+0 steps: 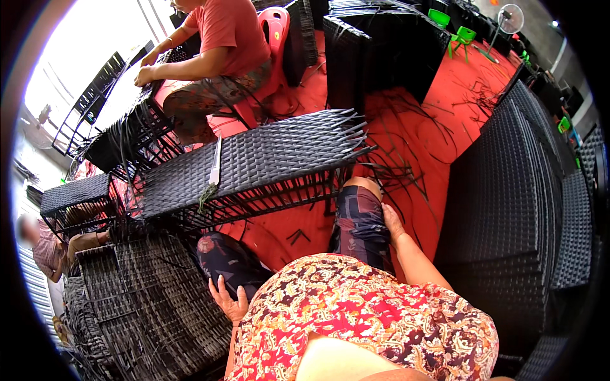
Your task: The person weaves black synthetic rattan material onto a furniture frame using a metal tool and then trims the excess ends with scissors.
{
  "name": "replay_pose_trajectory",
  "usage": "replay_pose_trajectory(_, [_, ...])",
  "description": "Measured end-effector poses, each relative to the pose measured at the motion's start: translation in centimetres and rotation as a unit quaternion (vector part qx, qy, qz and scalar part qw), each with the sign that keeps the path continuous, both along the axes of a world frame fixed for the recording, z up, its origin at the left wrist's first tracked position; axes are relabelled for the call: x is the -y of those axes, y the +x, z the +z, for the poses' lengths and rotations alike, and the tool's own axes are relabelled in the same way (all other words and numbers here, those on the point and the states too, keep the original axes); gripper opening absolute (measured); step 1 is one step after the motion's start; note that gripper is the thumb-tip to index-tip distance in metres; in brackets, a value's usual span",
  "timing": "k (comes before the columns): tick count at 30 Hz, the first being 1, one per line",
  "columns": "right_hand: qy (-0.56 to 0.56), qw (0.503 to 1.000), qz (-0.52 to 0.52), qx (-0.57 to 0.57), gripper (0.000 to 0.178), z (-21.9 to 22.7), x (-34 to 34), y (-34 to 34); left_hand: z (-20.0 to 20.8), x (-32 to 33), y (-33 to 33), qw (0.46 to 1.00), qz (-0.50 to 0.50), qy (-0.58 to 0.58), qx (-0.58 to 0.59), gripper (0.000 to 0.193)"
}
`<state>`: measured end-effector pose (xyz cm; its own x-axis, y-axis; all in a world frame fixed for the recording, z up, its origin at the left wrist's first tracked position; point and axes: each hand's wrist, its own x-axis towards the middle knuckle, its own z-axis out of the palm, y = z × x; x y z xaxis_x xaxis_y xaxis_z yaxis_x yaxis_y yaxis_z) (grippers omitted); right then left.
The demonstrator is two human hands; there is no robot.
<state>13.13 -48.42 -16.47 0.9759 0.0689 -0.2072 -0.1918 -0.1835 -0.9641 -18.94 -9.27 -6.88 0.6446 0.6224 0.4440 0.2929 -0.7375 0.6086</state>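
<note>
My left hand rests on my left thigh with its fingers spread, holding nothing. At the outer side of my right knee lies my right hand, its fingers stretched along the dark patterned trousers and nothing visible in it. Ahead of my knees stands a long black woven frame, its top woven over and its side still showing bare upright strips. Loose strip ends fan out at its right end. A pair of scissors lies on the woven top, with a dark green tuft at its lower end. Neither hand touches the frame.
A person in a red shirt sits on a red chair, working at another frame. Stacked black woven panels stand at right, more woven pieces at left. Loose strips litter the red floor. A fan stands far back.
</note>
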Motion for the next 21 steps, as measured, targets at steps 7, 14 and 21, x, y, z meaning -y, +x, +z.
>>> replay_pose_trajectory(7, [0.125, 0.951, 0.134, -0.248, 0.041, 1.1, 0.5, -0.2, -0.3, -0.1, -0.5, 1.0, 0.025, 0.002, -0.007, 0.057])
replay_pose_trajectory(14, [0.191, 0.934, 0.081, -0.291, 0.035, 5.1, -1.4, -1.2, -0.5, 0.1, -1.0, 0.999, 0.028, -0.014, 0.015, 0.057])
replay_pose_trajectory(21, [0.309, 0.9, 0.082, -0.297, 0.032, 9.9, -1.5, -2.2, 0.2, 0.5, -0.8, 0.999, 0.025, -0.019, -0.009, 0.059])
